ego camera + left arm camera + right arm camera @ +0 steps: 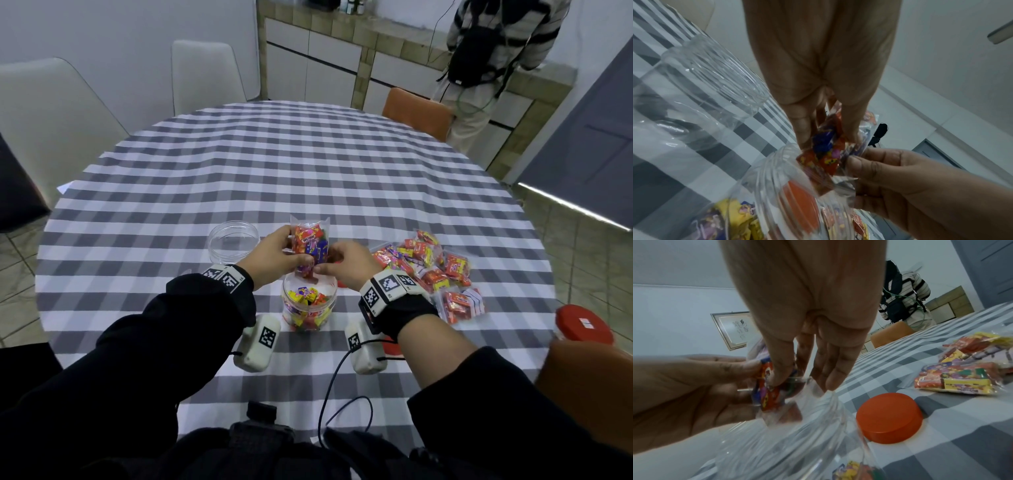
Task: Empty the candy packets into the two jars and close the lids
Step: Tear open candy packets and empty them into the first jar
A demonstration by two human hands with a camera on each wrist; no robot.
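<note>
Both hands on one packet (310, 245): left hand (274, 257) curled round its upper part, right hand (346, 262) pinching the lower edge (mouth down, presumably for pouring), directly over near jar (308, 308), part-filled. Second jar (233, 241) empty, just beyond. Spare packets (435, 270) heaped rightward, within reach.

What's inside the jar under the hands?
The near jar holds colourful wrapped candies, yellow and red, piled in its lower part. The candy packet and both hands, left hand and right hand, cover its mouth, so the top of the pile is hidden.
</note>
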